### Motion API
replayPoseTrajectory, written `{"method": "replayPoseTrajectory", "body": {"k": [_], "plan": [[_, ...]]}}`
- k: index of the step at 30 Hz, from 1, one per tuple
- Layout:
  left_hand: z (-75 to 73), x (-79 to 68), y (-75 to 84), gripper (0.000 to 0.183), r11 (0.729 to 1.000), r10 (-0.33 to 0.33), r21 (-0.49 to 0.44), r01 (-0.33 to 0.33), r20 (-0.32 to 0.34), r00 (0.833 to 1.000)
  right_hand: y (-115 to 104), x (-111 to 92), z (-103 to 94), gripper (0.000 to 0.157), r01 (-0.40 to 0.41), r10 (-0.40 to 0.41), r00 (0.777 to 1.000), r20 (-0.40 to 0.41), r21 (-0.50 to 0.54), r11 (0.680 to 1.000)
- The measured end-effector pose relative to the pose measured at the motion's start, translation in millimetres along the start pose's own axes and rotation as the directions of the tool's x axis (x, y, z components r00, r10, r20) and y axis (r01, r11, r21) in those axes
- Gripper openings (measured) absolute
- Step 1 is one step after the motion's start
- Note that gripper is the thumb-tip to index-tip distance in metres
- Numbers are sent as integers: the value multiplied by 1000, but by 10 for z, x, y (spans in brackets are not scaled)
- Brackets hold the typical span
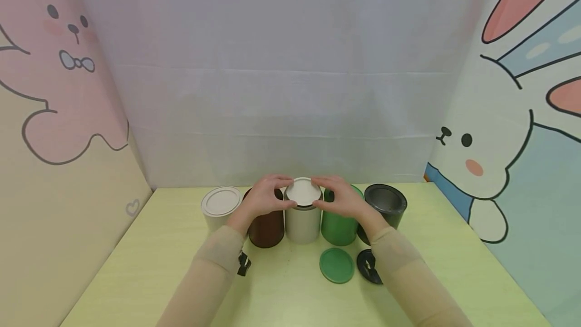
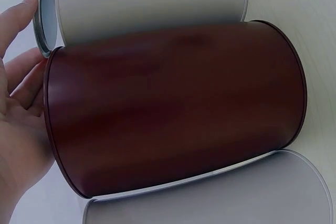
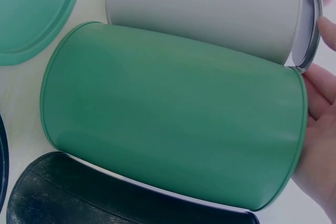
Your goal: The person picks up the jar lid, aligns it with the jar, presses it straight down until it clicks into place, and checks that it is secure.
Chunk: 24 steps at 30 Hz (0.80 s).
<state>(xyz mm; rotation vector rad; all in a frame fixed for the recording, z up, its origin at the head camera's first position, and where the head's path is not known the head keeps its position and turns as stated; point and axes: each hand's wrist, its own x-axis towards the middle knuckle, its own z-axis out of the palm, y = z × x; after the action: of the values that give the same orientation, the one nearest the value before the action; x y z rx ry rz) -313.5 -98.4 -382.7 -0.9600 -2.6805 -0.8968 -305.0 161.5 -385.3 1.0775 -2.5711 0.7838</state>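
In the head view a round white lid point(image 1: 302, 192) is at the top of the middle white can point(image 1: 303, 226). My left hand point(image 1: 260, 198) holds its left edge between thumb and fingers, above a brown can point(image 1: 266, 228). From the right, my right hand point(image 1: 342, 198) grips the opposite edge, over a green can point(image 1: 339, 228). Both wrist views show the lid point(image 2: 48, 17) tilted, its underside and rim showing, with a gap to the can's top on one side. Fingers of each hand are partly hidden behind the brown and green cans there.
At the row's left end stands a white can with a lid point(image 1: 221, 201), and a black can point(image 1: 386, 198) at its right end. A green lid point(image 1: 337, 265) and a black lid point(image 1: 363, 264) lie in front. The white cloth backdrop point(image 1: 290, 90) hangs close behind.
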Motion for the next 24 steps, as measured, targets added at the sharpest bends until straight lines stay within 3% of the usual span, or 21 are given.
{"method": "replayPoseTrajectory", "body": {"k": [24], "plan": [[48,57,-54,57,1000,-12,21,10,60,998,63,25,65,57,-24,26,998,55,-36,999]]}}
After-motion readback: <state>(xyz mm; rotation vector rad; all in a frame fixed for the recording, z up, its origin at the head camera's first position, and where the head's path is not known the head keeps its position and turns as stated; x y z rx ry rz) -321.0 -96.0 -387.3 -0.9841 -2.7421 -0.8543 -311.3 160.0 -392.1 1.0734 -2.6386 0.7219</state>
